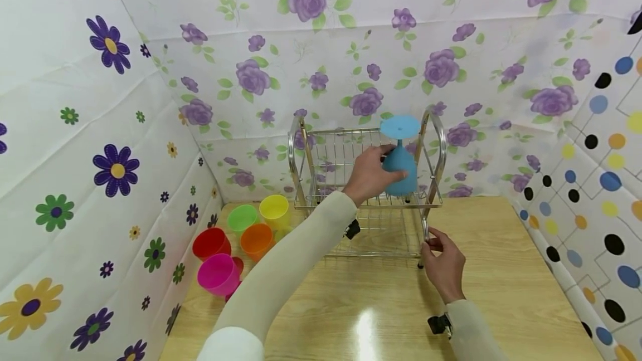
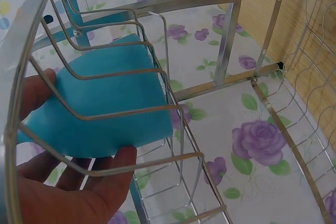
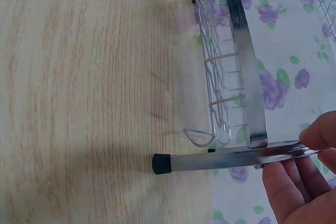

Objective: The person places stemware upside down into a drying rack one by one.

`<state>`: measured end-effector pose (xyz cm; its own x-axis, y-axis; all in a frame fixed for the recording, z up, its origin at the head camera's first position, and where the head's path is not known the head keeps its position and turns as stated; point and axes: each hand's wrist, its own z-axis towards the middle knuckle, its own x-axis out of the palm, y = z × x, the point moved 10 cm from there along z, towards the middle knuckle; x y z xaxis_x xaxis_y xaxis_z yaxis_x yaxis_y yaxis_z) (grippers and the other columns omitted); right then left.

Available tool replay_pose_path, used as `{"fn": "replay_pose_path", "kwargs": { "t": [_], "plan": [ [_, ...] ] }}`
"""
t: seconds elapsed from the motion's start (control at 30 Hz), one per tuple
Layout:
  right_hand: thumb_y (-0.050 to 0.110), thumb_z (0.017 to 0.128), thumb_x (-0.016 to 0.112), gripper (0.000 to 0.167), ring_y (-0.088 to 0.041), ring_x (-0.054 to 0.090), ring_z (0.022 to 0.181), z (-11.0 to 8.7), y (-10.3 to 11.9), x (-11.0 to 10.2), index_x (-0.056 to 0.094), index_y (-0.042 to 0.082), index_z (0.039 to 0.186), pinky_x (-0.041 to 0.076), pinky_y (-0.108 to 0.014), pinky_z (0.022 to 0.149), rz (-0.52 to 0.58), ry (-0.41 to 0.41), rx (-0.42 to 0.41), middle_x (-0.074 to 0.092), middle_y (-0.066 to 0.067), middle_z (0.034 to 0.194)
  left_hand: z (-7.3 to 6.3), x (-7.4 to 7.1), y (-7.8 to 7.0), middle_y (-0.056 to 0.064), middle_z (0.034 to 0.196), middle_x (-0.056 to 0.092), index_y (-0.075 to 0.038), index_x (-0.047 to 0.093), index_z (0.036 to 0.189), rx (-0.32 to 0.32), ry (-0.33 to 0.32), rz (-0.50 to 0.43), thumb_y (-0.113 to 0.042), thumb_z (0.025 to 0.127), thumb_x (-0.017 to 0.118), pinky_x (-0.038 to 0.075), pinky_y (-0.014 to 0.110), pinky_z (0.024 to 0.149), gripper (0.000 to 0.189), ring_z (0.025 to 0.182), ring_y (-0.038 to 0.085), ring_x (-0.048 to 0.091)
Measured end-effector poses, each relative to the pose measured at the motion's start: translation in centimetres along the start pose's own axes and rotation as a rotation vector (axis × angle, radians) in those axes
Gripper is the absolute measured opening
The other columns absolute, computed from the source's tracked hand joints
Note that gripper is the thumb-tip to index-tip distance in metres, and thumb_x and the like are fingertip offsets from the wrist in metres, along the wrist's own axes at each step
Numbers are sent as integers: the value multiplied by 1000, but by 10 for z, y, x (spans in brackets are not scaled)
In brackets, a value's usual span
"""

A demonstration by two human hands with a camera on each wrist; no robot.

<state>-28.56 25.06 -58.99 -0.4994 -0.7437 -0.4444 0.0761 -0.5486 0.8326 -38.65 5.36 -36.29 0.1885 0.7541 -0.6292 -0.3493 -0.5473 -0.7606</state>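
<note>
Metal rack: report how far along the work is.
Done: the metal rack stands on the table, the blue goblet upside down. In hand: the left hand holds that goblet high at the rack; the right hand grips the rack's leg. Likely left: the five cups, mouths up on the table beside the rack.

Over the feed I record a blue goblet (image 1: 403,161); left, a red cup (image 1: 212,244), green cup (image 1: 243,219), yellow cup (image 1: 275,211), orange cup (image 1: 257,241), magenta cup (image 1: 218,275). Dish rack (image 3: 253,87): silver, black-footed. Tabletop (image 1: 321,316): tan wood grain. Far cloth (image 1: 331,66): purple roses on white. Left cloth (image 1: 85,121): multicoloured flowers. Right cloth (image 1: 589,171): multicoloured dots.
</note>
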Motion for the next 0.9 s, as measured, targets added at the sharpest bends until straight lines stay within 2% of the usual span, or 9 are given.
{"fn": "replay_pose_path", "kwargs": {
  "t": [0.27,0.5,0.7,0.9],
  "plan": [
    [7,97,74,42,-32,72,93,-1,2,2,69,12,138,59,-62,87,11,7,-9,76,-12,101,2,6,0,10,151,58,-17,52,157,22,10,14,-31,95,82,61,42,102,70,135,28,60],
    [8,98,74,43,-33,72,93,-2,2,1,69,12,140,60,-62,86,11,6,-15,76,-13,101,0,4,3,7,156,56,-18,51,158,25,1,-17,-33,94,83,59,46,104,73,139,30,59],
    [9,99,72,42,-33,72,95,-3,-1,0,69,13,140,59,-62,88,24,8,2,77,-13,103,-8,-11,3,6,159,53,-20,51,158,44,-44,-87,-34,95,82,57,47,108,72,142,30,57],
    [8,98,73,43,-33,72,95,-2,0,-1,69,12,140,58,-62,87,15,3,0,77,-13,103,-29,-34,-2,4,152,57,-21,54,155,82,-129,-177,-34,96,80,55,42,111,66,138,24,57]
  ]
}}
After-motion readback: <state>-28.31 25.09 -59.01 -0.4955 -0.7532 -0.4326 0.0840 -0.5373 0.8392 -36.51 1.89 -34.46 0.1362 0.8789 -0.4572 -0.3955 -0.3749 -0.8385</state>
